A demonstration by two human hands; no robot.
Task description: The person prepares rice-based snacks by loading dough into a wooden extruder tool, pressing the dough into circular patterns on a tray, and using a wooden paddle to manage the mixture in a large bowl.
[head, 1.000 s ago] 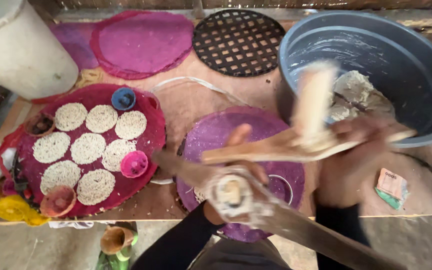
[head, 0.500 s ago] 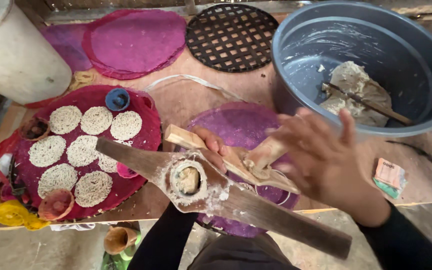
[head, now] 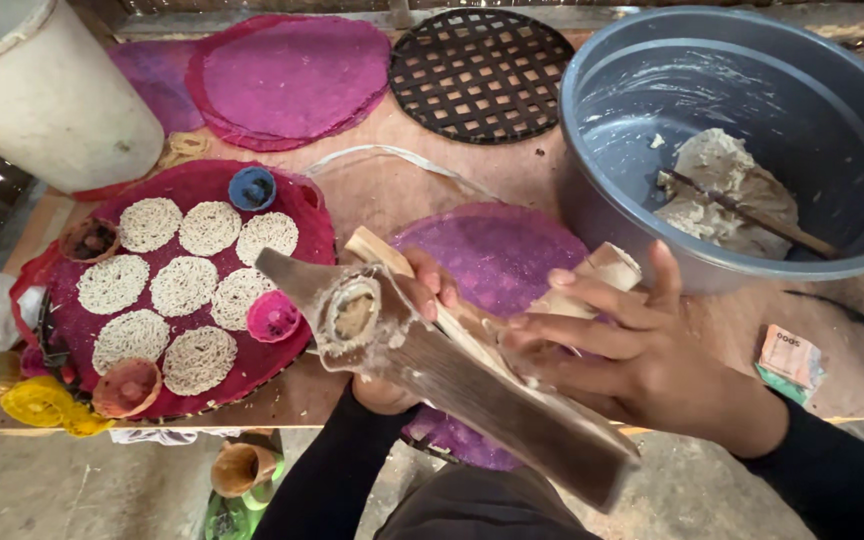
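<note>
A dough-smeared wooden press (head: 452,370) with a round hole at its head is held over a purple woven mat (head: 497,250). My left hand (head: 407,330) grips the press from below, fingers curled over its upper arm. My right hand (head: 632,350) rests on the upper wooden lever (head: 592,275), fingers spread along it. A red woven tray (head: 307,215) to the left carries several round white noodle nests (head: 182,285). A grey basin (head: 592,120) at the right holds pale dough (head: 717,185) and a wooden stick (head: 752,215).
A white bucket (head: 42,95) stands at the back left. Pink mats (head: 292,75) and a black lattice trivet (head: 482,70) lie at the back. Small coloured cups (head: 252,187) sit on the tray. A small packet (head: 790,360) lies near the table's front edge.
The press has swung down and closer to me. My right hand has come back from the basin side and settled on the upper lever.
</note>
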